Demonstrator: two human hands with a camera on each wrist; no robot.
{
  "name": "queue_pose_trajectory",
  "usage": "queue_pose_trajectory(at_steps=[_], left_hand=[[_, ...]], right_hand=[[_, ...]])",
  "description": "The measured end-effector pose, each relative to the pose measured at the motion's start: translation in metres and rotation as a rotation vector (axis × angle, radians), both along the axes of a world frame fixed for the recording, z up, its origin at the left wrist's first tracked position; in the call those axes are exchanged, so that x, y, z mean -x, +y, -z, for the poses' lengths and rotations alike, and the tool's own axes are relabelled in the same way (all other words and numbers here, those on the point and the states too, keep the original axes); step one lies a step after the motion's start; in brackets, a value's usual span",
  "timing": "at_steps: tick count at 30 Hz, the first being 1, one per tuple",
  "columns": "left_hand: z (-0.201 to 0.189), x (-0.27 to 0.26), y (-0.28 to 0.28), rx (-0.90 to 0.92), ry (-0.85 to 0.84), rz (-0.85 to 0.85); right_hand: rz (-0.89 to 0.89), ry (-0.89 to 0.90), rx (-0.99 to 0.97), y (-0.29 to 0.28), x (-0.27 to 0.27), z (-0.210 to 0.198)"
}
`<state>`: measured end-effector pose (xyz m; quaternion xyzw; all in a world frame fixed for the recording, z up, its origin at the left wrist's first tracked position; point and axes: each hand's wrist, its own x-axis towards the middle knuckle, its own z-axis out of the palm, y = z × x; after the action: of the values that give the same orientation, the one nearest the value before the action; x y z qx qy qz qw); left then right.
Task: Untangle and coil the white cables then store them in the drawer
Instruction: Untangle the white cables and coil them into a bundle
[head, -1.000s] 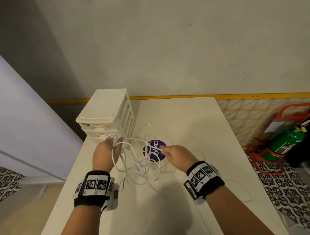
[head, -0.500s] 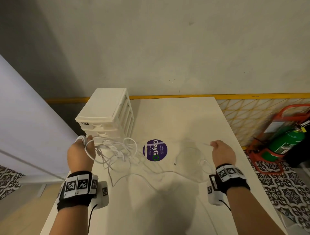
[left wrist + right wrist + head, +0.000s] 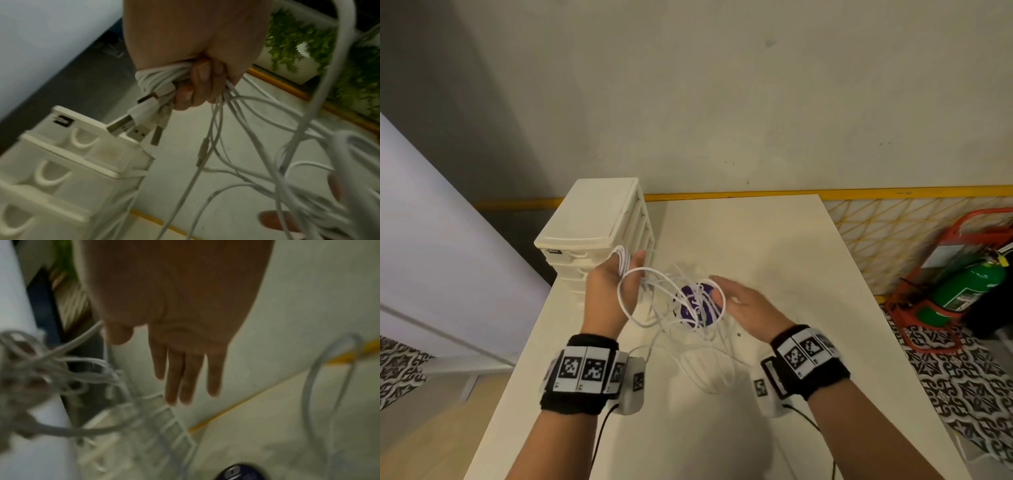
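Both hands have come back together since half a second ago, the right swinging in from the desk's right side. Drawers [image 3: 599, 219] stand at the desk's [image 3: 774, 246] far left. Left hand [image 3: 613, 291] clamps its fingers [image 3: 197, 84] on the cables [image 3: 671, 308], loops hanging tangled above the desk. Right hand [image 3: 746, 308] has fingers [image 3: 185, 378] straight, a loop draped over them.

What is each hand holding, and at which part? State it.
The left hand grips the white cables bunched just behind their USB plugs. The right hand is flat-fingered, gripping nothing; loops hang beside it.
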<state>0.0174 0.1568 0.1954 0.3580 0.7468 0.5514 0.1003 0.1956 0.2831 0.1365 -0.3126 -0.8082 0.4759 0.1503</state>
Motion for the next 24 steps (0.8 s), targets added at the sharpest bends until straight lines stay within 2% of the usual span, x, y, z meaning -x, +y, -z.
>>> queue_pose_trajectory(at_steps=[1,3,6,9,11,14,16,18,19,21,22,23,24], left_hand=[[-0.002,-0.003,0.004,-0.015,-0.004,-0.009],[-0.007,-0.002,0.009,-0.022,-0.035,-0.018],[-0.01,0.012,0.008,0.105,-0.061,0.022],[-0.007,0.037,-0.004,0.422,0.034,0.114],[-0.007,0.053,-0.018,0.567,0.115,0.136],[-0.009,0.078,-0.038,0.738,0.144,0.045],[-0.012,0.088,-0.046,0.774,0.087,-0.048],[-0.016,0.084,-0.045,0.733,0.033,-0.072],[-0.018,0.076,-0.041,0.726,0.04,-0.062],[-0.016,0.059,-0.029,0.709,0.093,-0.018],[-0.013,0.051,-0.022,0.687,0.104,0.001],[-0.01,0.042,-0.014,0.657,0.108,0.022],[-0.009,0.033,-0.007,0.624,0.101,0.041]], right_hand=[[-0.092,0.003,0.143,-0.008,0.006,-0.007],[-0.171,0.033,0.273,-0.015,0.01,-0.005],[-0.096,0.03,0.343,-0.012,0.003,0.003],[0.326,0.088,0.228,0.022,-0.017,0.016],[0.618,0.108,0.174,0.056,-0.046,0.032],[0.877,0.015,0.147,0.094,-0.09,0.06],[0.954,-0.011,0.209,0.098,-0.099,0.064],[0.864,-0.08,0.275,0.089,-0.09,0.061],[0.758,-0.199,0.273,0.083,-0.08,0.06],[0.566,-0.566,0.108,0.068,-0.059,0.052],[0.522,-0.63,-0.015,0.059,-0.048,0.047],[0.496,-0.572,-0.128,0.047,-0.036,0.039],[0.438,-0.421,-0.213,0.035,-0.025,0.028]])
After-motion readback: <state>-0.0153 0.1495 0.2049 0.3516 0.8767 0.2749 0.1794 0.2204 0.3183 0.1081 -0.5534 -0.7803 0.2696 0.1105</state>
